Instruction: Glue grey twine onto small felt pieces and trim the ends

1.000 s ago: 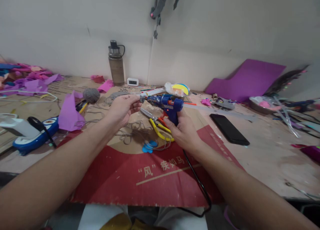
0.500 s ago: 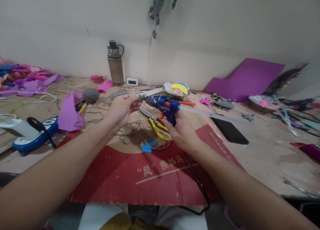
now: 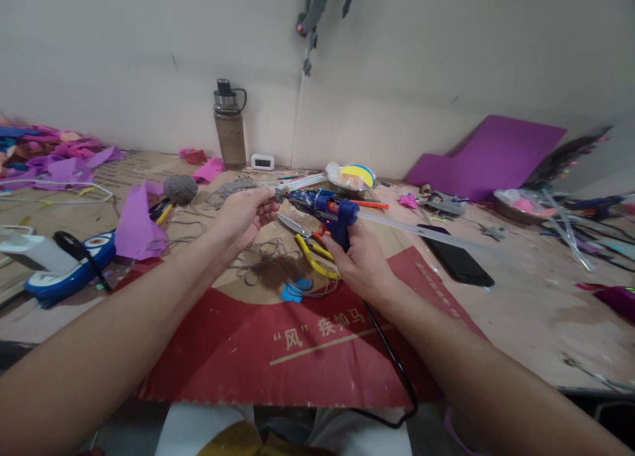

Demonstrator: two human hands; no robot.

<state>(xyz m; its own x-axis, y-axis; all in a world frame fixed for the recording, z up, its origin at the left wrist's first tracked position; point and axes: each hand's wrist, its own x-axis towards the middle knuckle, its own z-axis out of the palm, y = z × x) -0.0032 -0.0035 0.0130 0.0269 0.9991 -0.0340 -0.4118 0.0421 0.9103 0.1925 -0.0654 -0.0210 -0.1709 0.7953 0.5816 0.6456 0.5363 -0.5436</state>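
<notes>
My right hand (image 3: 364,261) is wrapped round the handle of a blue glue gun (image 3: 322,206), which points left with a long clear glue stick (image 3: 417,226) out of its back. At the gun's tip, my left hand (image 3: 251,214) pinches a small grey piece (image 3: 280,195) whose shape is hard to make out. Below the gun lie scissors (image 3: 292,226) and yellow-handled pliers (image 3: 315,261). Loose grey yarn (image 3: 258,261) and a blue cut-out (image 3: 296,289) rest on the red and brown cardboard (image 3: 322,370).
A bottle (image 3: 230,128) and a small white clock (image 3: 262,162) stand by the wall. On the left are a yarn ball (image 3: 180,189), purple foam (image 3: 139,224) and a blue power strip (image 3: 74,280). A black phone (image 3: 456,257) lies on the right.
Almost nothing has changed. The glue gun and my right hand have shifted very slightly to the right; my left hand keeps its pinch at the tip.
</notes>
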